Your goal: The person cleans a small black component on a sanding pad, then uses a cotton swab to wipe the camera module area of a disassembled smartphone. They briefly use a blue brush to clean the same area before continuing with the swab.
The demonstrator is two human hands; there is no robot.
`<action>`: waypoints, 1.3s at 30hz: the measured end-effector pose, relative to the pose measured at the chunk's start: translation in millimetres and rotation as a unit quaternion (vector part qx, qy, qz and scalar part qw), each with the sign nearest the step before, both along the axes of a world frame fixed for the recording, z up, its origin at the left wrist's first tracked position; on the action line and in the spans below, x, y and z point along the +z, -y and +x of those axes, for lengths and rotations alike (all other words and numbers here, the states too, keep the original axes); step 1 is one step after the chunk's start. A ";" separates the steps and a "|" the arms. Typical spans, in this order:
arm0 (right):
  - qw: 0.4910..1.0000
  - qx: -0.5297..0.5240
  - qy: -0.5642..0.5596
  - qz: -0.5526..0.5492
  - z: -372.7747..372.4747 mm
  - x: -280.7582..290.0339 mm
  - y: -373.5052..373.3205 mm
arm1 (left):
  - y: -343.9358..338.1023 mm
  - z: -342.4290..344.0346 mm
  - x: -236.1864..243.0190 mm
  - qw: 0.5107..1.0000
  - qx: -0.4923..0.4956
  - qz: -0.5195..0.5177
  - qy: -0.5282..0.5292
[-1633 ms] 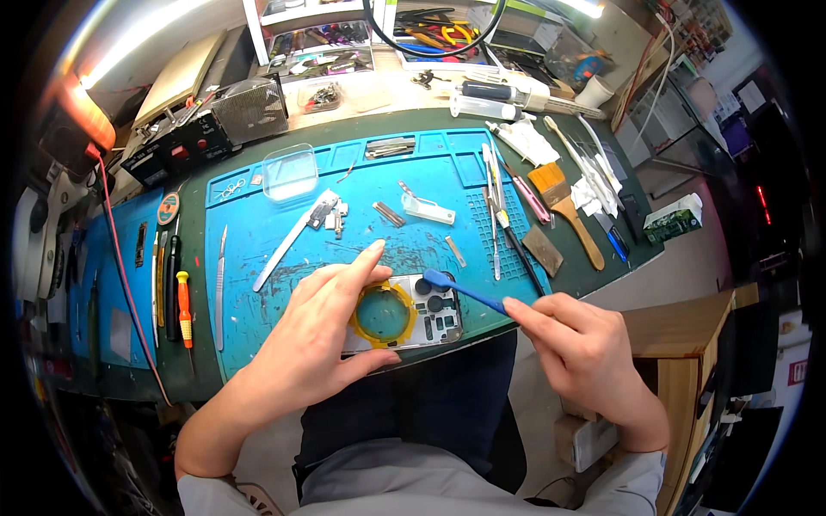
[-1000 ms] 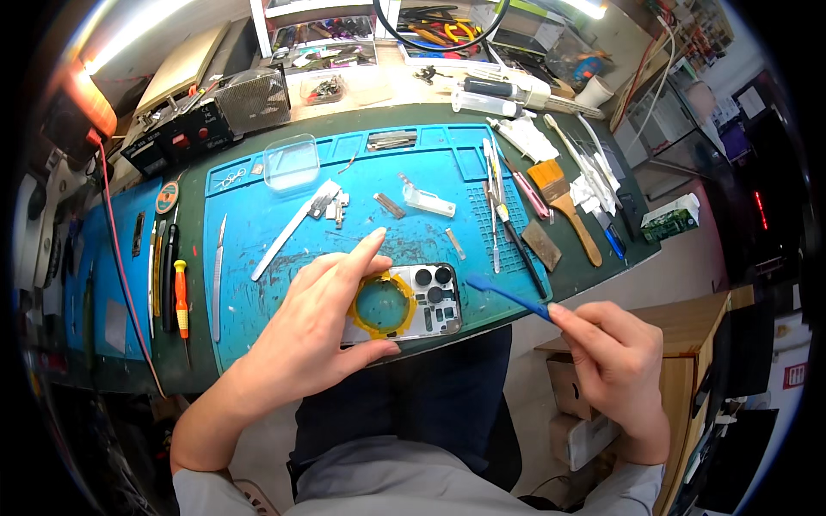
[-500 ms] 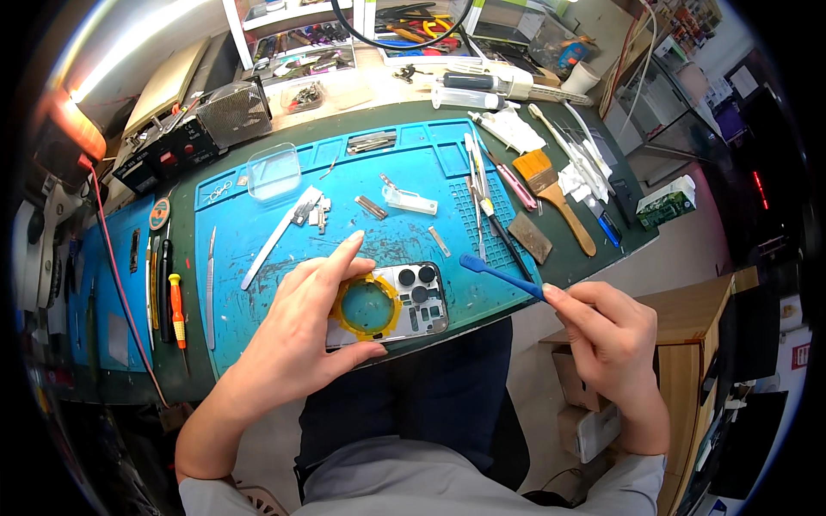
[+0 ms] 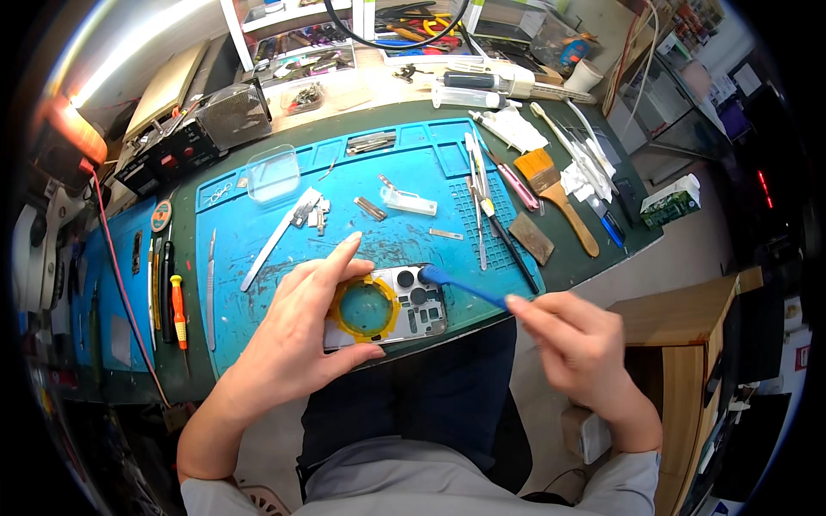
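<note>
My left hand (image 4: 297,331) grips the left part of a phone's back housing (image 4: 403,297), thumb along the near edge and fingers over the far one. The housing lies at the front edge of the blue mat; a yellow ring (image 4: 339,316) surrounds its large round opening, and black round camera lenses (image 4: 418,296) sit at its right end. In my right hand (image 4: 581,344), pinched by the end of its handle, is a slim blue brush (image 4: 469,286). Its head meets the housing at the far right lens, which it partly covers.
On the blue repair mat (image 4: 258,318) lie a metal strip (image 4: 446,234), a clear plastic box (image 4: 274,172) and small metal parts. Tweezers (image 4: 476,198), a wooden-handled brush (image 4: 564,206) and a pink-handled tool (image 4: 516,187) lie right. An orange screwdriver (image 4: 178,310) lies left.
My right hand has moved left, bringing the brush head from beside the housing onto its lens area. The small metal strip on the mat has turned sideways. My left hand keeps its hold.
</note>
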State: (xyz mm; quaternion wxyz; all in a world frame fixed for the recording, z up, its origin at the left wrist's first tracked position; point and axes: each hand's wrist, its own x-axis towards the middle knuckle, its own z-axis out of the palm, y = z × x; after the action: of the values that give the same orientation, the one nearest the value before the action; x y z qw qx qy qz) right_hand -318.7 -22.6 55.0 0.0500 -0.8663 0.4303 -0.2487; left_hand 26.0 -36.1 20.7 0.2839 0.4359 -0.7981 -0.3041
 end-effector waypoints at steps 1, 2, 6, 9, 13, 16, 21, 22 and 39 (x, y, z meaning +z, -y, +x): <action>1.000 -0.010 -0.022 0.007 3.8 -2.9 2.0 | 0.1 -0.8 -0.1 1.000 -0.002 -0.001 -0.003; 1.000 -0.016 -0.019 -0.010 4.1 -0.6 7.8 | 0.1 -1.5 0.1 1.000 -0.003 -0.001 -0.005; 1.000 0.013 -0.016 -0.015 10.9 8.3 19.5 | 0.8 -1.0 -2.2 1.000 -0.004 -0.003 -0.006; 0.997 -0.009 -0.062 -0.037 14.5 15.9 27.4 | 0.0 0.7 0.9 1.000 -0.006 -0.008 0.002; 0.997 0.046 -0.050 -0.029 17.3 20.1 17.2 | -0.8 0.0 1.5 1.000 -0.004 -0.008 0.008; 0.995 0.059 -0.081 -0.014 21.9 21.9 24.6 | 0.9 -0.1 -0.2 1.000 -0.006 -0.018 0.009; 0.990 0.075 -0.119 0.019 18.6 43.6 26.4 | -1.0 0.7 -2.0 1.000 0.001 -0.022 0.013; 0.989 0.075 -0.123 0.017 18.7 47.1 26.4 | 0.4 -0.2 -1.1 1.000 0.000 -0.021 0.013; 0.990 0.051 -0.112 0.062 21.8 54.0 16.5 | -1.1 -1.4 -2.5 1.000 -0.002 -0.030 -0.001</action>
State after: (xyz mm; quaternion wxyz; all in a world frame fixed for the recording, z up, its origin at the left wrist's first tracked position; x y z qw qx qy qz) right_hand -297.0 -39.0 109.0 0.0679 -0.9047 0.4032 -0.1200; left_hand 24.6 -35.1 18.2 0.2965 0.4251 -0.8077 -0.2811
